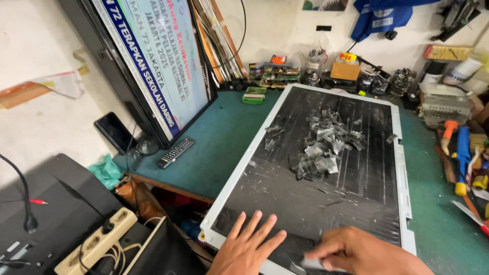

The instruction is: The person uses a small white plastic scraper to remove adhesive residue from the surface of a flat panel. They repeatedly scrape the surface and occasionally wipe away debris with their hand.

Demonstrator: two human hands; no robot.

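On the panel's near edge: both hands work at the dark sheet of a white-framed flat panel [402,193] lying on the green bench.
Right hand [356,250]: fingers pinched on a small pale scrap [315,263], pressed to the panel's near edge.
Left hand [249,244]: just left of the right hand, flat, fingers spread, gripping nothing.
Scrap pile [323,147]: greyish tape bits heaped at the panel's middle, beyond both hands.
Remote control [175,152]: left of the panel, well apart.
Lit screen [153,56]: leaning upright, far left of the panel.
Hand tools [461,153]: right of the panel.
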